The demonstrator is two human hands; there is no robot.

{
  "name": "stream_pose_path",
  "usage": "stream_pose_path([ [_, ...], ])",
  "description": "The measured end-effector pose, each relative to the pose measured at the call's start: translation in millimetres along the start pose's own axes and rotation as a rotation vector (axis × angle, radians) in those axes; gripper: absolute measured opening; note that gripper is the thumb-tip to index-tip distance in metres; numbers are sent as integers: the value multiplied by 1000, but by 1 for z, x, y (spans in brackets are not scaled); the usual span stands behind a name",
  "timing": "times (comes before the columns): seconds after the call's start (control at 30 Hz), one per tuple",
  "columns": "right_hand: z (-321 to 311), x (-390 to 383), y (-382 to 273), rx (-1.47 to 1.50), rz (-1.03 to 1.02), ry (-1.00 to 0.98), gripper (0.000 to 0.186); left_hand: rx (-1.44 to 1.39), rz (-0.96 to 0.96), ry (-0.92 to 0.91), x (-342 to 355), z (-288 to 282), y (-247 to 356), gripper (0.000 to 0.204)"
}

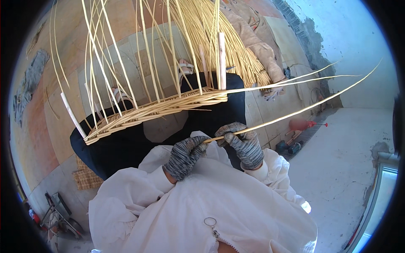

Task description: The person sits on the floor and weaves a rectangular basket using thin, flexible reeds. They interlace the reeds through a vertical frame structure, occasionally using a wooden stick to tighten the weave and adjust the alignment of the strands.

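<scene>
A half-woven wicker basket (156, 109) rests on my knees, its pale upright stakes (118, 50) fanning upward and away. Both my hands wear grey knitted gloves. My left hand (184, 154) pinches the near end of one long thin cane (295, 112). My right hand (244, 141) grips the same cane a little further along; it runs up to the right, past the basket's rim. Two more loose canes (303, 79) stick out to the right from the woven band. A thick white peg (222, 59) stands in the rim.
A bundle of cut canes (236, 50) lies on the tiled floor beyond the basket, beside crumpled brown cloth (257, 42). A small woven mat (86, 177) lies at lower left near metal tools (59, 211). A red tool (301, 124) sits at the right.
</scene>
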State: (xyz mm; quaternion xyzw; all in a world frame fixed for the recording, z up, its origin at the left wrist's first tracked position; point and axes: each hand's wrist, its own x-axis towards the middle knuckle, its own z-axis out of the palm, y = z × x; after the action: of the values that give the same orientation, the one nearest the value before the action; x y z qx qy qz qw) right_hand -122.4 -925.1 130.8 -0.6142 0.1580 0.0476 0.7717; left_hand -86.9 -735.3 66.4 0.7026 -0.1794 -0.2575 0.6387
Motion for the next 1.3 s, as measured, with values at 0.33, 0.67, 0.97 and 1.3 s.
stream_pose_path([
  [0.33, 2, 3, 5, 18, -13, 13, 21, 79, 45, 50, 1, 1, 1, 20],
  [0.67, 2, 4, 7, 8, 39, 39, 14, 6, -25, 31, 2, -1, 3, 19],
  [0.97, 0, 32, -30, -141, 245, 129, 26, 1041, 251, 104, 15, -36, -14, 26],
  [1.3, -19, 97, -15, -1370, -701, 174, 15, 1260, 82, -116, -6, -85, 78, 65],
])
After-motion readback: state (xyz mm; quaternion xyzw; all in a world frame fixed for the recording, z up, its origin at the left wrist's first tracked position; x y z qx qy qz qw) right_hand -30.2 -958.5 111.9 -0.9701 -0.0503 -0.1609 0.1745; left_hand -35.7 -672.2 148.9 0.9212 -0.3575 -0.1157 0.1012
